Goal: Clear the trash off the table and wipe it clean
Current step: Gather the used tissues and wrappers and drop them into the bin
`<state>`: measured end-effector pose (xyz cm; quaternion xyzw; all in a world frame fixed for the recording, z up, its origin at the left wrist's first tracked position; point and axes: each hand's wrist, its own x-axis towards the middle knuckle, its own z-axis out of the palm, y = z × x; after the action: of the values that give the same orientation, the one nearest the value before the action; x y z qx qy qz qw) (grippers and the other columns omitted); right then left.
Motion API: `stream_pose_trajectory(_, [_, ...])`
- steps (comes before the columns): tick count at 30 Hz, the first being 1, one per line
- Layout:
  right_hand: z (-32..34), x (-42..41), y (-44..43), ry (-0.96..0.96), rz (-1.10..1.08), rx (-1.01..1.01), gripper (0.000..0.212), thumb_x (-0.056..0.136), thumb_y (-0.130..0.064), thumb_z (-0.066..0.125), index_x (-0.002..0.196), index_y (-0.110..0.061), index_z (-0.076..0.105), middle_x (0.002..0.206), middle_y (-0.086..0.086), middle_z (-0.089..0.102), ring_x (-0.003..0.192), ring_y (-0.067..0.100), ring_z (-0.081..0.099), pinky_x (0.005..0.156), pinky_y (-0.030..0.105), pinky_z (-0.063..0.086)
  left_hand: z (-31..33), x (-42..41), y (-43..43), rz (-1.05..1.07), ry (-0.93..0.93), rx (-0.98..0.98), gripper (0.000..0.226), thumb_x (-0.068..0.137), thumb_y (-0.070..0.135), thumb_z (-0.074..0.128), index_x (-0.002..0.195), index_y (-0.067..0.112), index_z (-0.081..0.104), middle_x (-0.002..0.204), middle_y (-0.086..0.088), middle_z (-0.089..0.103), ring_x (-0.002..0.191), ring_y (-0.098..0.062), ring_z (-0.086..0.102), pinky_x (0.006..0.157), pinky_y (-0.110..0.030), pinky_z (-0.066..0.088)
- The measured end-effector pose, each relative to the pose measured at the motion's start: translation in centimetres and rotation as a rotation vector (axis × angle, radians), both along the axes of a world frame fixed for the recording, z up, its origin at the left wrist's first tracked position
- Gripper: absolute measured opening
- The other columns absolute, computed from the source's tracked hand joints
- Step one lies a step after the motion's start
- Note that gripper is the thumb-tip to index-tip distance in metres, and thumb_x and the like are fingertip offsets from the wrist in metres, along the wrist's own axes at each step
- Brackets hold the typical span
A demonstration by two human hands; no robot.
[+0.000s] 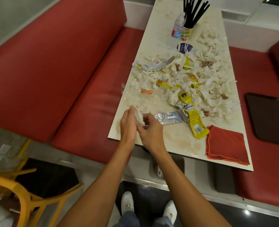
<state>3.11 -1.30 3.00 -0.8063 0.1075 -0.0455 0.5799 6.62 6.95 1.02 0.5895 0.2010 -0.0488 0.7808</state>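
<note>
The cream table (pixel 176 141) is strewn with several crumpled white napkins (pixel 217 89), yellow wrappers (pixel 195 122), silver foil wrappers (pixel 170 117) and clear plastic film (pixel 135 97). At the near left corner my left hand (pixel 129 126) and my right hand (pixel 150 128) press together around a crumpled white napkin (pixel 139 117), both gripping it. A folded red cloth (pixel 225 145) lies on the near right corner. Orange stains mark the near table surface.
A small plastic bottle (pixel 178 25) and a paper cup of black straws (pixel 188 28) stand at the far end. Red bench seats (pixel 86 95) flank the table. A dark tray (pixel 268 117) lies on the right seat. A yellow chair (pixel 20 194) stands lower left.
</note>
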Motion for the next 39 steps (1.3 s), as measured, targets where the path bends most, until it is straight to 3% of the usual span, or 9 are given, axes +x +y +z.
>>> stream_pose_trajectory(7, [-0.8,-2.2,0.9,0.115,0.337,0.046,0.055,0.094,0.006,0.046,0.14,-0.019,0.064,0.146,-0.008,0.062,0.131,0.002,0.057,0.111,0.02,0.044,-1.9,1.5,2.6,0.284,0.156,-0.113,0.023,0.107,0.011,0.052,0.093,0.016,0.07,0.097,-0.013,0.07,0.081,-0.026,0.065,0.065,-0.031,0.057])
stream_pose_trajectory(13, [-2.5,-0.9,-0.1,0.026,0.001,-0.079,0.034,0.092,0.006,0.054,0.108,-0.015,0.076,0.105,-0.007,0.075,0.092,0.001,0.067,0.079,0.016,0.049,-2.8,2.3,4.6,0.303,0.185,-0.102,0.022,0.107,0.012,0.053,0.094,0.017,0.07,0.086,-0.002,0.068,0.056,-0.009,0.056,0.058,-0.03,0.046])
stream_pose_trajectory(18, [-5.0,1.6,-0.4,0.056,0.183,-0.402,0.052,0.087,-0.007,0.071,0.139,-0.014,0.063,0.132,0.009,0.058,0.121,0.03,0.052,0.106,0.036,0.043,-3.3,2.5,5.7,0.256,0.201,-0.041,0.013,0.103,0.02,0.061,0.096,0.017,0.07,0.083,-0.003,0.068,0.061,-0.013,0.056,0.057,-0.031,0.048])
stream_pose_trajectory(21, [-5.8,2.2,0.3,0.049,0.349,-0.609,0.069,0.084,-0.022,0.082,0.148,-0.018,0.057,0.139,0.012,0.054,0.119,0.034,0.045,0.106,0.044,0.041,-3.5,2.6,6.1,0.22,0.2,-0.001,0.019,0.101,0.031,0.064,0.095,0.014,0.071,0.081,-0.003,0.069,0.065,-0.016,0.057,0.061,-0.033,0.049])
stream_pose_trajectory(23, [-6.2,2.4,0.8,0.001,0.344,-0.68,0.061,0.082,-0.022,0.085,0.139,-0.017,0.065,0.129,0.01,0.059,0.11,0.035,0.048,0.099,0.047,0.047,-3.7,2.7,6.3,0.21,0.2,0.04,0.022,0.097,0.037,0.068,0.096,0.015,0.072,0.08,0.001,0.071,0.067,-0.016,0.06,0.064,-0.034,0.051])
stream_pose_trajectory(27, [-6.3,2.4,1.1,-0.034,0.263,-0.601,0.043,0.084,-0.007,0.081,0.126,-0.009,0.072,0.114,0.008,0.062,0.106,0.031,0.05,0.094,0.04,0.048,-3.6,2.8,6.5,0.185,0.152,0.149,0.016,0.085,0.026,0.078,0.101,0.023,0.073,0.09,0.004,0.075,0.075,-0.014,0.068,0.074,-0.038,0.061])
stream_pose_trajectory(32, [-5.0,2.1,0.6,-0.068,0.077,-0.374,0.009,0.09,-0.008,0.076,0.1,-0.009,0.076,0.105,0.003,0.06,0.096,0.018,0.057,0.079,0.005,0.037,-3.2,3.0,6.5,0.191,0.161,0.162,0.023,0.083,0.008,0.07,0.098,0.025,0.074,0.093,-0.001,0.075,0.078,-0.017,0.069,0.077,-0.039,0.061])
stream_pose_trajectory(37, [-4.4,1.8,1.4,-0.058,-0.024,-0.227,0.005,0.091,-0.011,0.076,0.09,-0.015,0.074,0.093,-0.003,0.069,0.084,0.01,0.063,0.075,0.023,0.052,-3.2,2.8,5.6,0.149,0.167,0.19,0.028,0.087,0.002,0.063,0.1,0.024,0.074,0.09,0.0,0.072,0.074,-0.016,0.064,0.064,-0.032,0.052])
stream_pose_trajectory(39, [-3.6,1.5,1.6,-0.008,-0.102,-0.048,0.003,0.092,-0.013,0.076,0.092,-0.015,0.076,0.089,-0.006,0.074,0.081,0.009,0.066,0.074,0.02,0.052,-3.3,2.6,5.4,0.135,0.166,0.177,0.027,0.089,0.002,0.062,0.1,0.023,0.075,0.088,0.002,0.071,0.075,-0.015,0.062,0.065,-0.031,0.051])
